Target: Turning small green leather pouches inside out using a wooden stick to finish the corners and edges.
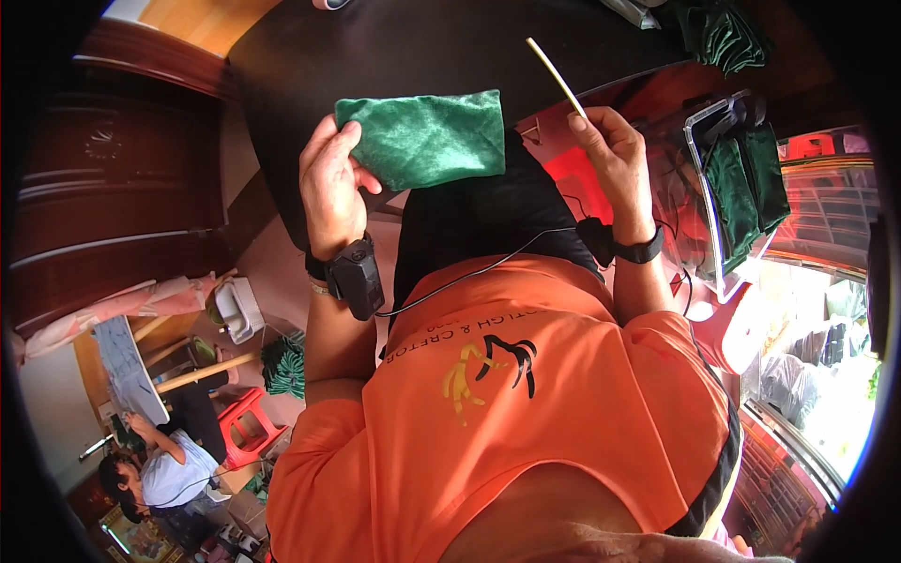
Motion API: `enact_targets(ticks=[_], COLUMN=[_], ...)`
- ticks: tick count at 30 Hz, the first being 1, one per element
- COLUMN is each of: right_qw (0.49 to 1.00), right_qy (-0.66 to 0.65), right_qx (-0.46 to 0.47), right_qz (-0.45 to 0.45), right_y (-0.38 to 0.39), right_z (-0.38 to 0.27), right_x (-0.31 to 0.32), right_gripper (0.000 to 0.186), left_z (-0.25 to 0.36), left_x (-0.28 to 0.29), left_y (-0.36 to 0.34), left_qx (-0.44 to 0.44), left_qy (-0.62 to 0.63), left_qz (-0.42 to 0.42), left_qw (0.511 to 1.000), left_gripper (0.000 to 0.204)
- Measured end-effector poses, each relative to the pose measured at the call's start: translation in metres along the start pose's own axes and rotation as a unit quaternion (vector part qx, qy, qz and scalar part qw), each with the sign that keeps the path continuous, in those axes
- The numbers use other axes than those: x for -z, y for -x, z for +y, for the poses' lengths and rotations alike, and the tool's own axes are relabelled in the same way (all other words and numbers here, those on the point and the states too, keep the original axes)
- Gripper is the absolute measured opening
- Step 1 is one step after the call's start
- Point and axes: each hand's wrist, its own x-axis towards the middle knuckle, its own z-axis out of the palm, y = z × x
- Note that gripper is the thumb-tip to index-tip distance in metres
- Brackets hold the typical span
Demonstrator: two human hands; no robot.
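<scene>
Green velvet pouch (424,138) pinched at its left end by left hand (330,183) over far black table (375,47) | right hand (612,150) clamped on pale yellow stick (556,75) — mid-step, stick not yet at pouch — next likely needs tip lined up.

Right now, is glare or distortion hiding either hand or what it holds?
Head view: no. The left hand on the green cloth and the right hand pinching the pale stick are sharp and evenly lit; glare burns out only the lower right, and the fisheye rim darkens and bends edges.
</scene>
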Motion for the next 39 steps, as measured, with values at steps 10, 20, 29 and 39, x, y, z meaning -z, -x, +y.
enact_targets(ticks=[10, 20, 29, 39], right_qw=[0.974, 0.950, 0.959, 0.936], right_qy=[-0.135, -0.186, -0.159, -0.330], right_qx=[-0.098, -0.171, -0.134, -0.121], right_qz=[-0.155, -0.183, -0.193, -0.034], right_y=[0.008, 0.008, 0.005, 0.008], right_z=[0.011, 0.001, -0.004, -0.045], right_x=[-0.061, -0.055, -0.058, 0.012], right_gripper=[0.035, 0.024, 0.024, 0.013], left_z=[-0.007, 0.002, -0.026, -0.032], left_x=[0.006, 0.052, 0.001, -0.004], left_y=[0.013, 0.016, 0.027, 0.038], left_qx=[0.032, -0.138, -0.193, -0.213], left_qy=[-0.043, -0.193, -0.678, -0.664], left_qz=[0.041, 0.156, -0.083, -0.117], left_qw=[0.998, 0.959, 0.704, 0.707], left_gripper=[0.020, 0.015, 0.053, 0.050])
